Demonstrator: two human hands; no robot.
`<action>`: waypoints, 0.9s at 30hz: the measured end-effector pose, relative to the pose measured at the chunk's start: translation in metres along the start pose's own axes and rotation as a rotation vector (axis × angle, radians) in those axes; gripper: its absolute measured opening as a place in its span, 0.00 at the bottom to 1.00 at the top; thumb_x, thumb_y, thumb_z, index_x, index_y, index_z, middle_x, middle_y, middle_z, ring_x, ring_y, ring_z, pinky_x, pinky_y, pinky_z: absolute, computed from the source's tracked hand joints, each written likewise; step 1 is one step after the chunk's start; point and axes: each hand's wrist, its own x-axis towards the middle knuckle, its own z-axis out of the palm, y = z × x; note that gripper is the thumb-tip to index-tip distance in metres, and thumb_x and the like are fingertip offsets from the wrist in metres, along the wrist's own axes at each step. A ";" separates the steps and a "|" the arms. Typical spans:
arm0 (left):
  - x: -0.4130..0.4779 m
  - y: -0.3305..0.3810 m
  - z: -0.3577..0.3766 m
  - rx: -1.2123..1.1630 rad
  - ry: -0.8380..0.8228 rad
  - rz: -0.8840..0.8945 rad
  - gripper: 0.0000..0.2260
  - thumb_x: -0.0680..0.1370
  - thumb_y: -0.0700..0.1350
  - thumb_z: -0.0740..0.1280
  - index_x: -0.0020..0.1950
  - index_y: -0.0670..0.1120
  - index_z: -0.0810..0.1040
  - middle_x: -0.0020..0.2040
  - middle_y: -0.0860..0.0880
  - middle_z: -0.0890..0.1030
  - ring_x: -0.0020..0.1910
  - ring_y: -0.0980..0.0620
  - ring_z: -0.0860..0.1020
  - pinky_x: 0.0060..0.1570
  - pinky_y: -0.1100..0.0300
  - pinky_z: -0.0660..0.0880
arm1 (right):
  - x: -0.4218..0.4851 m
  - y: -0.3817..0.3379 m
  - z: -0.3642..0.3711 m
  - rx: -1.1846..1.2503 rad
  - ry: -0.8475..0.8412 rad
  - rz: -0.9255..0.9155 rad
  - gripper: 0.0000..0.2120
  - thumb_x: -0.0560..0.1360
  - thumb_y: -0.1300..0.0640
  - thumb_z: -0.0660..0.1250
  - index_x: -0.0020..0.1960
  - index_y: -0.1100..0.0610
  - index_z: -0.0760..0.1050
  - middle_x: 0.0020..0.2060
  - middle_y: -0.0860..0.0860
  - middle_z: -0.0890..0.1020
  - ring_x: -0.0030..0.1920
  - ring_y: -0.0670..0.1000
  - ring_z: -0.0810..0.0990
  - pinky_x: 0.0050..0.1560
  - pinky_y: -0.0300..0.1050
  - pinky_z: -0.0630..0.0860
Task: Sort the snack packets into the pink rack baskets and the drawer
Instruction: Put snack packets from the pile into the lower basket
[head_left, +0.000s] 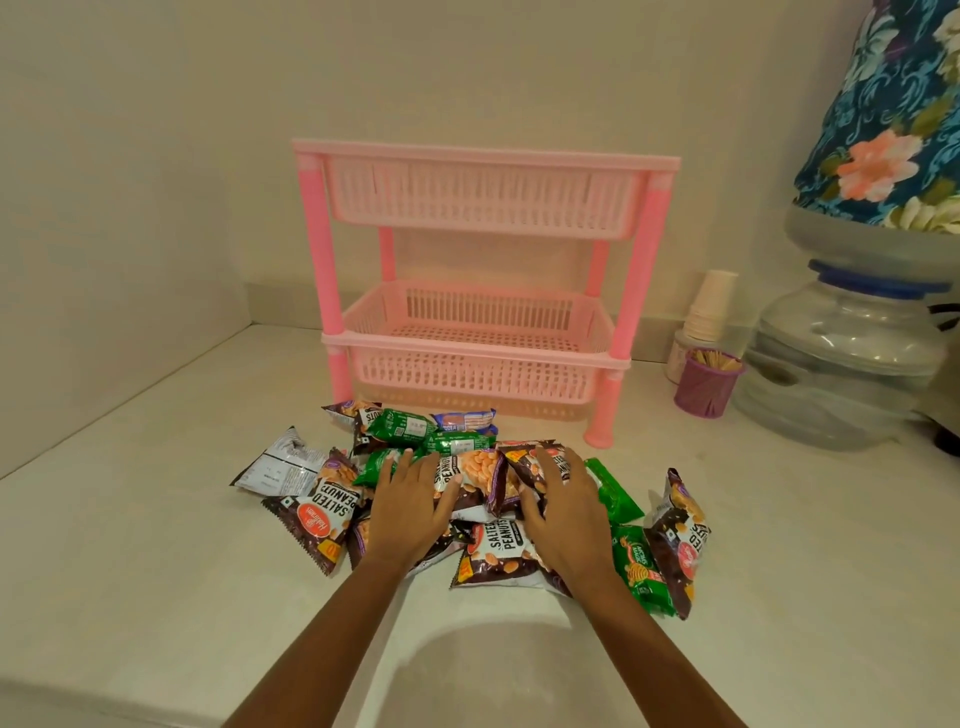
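Resting palm-down on a heap of brown salted-peanut and green foil snack packets (322, 514), the left hand (410, 499) and the right hand (563, 512) both lie with fingers spread, pinching nothing. The heap sits on the pale stone counter (156, 571), just in front of the pink two-tier slatted plastic rack (483, 192). A clear plastic water jar (841, 374) stands at the right.

Pink slatted rack (483, 156) — brown, green and blue packets (322, 514); purple cup (706, 389), blue floral cloth (883, 114).
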 end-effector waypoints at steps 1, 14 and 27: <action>0.000 0.000 0.000 -0.001 -0.003 -0.003 0.56 0.62 0.71 0.19 0.73 0.44 0.65 0.72 0.43 0.70 0.75 0.45 0.61 0.75 0.49 0.51 | -0.002 0.002 -0.001 0.024 0.002 0.015 0.27 0.77 0.46 0.56 0.74 0.50 0.55 0.75 0.57 0.58 0.73 0.57 0.61 0.68 0.53 0.67; -0.005 0.006 -0.016 -0.012 -0.101 0.124 0.49 0.61 0.75 0.34 0.76 0.50 0.51 0.76 0.49 0.60 0.76 0.50 0.57 0.76 0.52 0.47 | -0.005 0.007 -0.006 0.151 -0.026 0.078 0.30 0.75 0.50 0.61 0.73 0.49 0.54 0.63 0.56 0.72 0.62 0.55 0.73 0.61 0.51 0.73; 0.044 0.011 -0.034 -0.309 -0.271 0.121 0.32 0.74 0.59 0.65 0.74 0.49 0.61 0.75 0.49 0.65 0.72 0.49 0.66 0.69 0.55 0.64 | 0.027 0.002 -0.014 0.451 0.125 0.124 0.23 0.74 0.61 0.62 0.68 0.51 0.65 0.57 0.57 0.76 0.53 0.55 0.76 0.53 0.48 0.73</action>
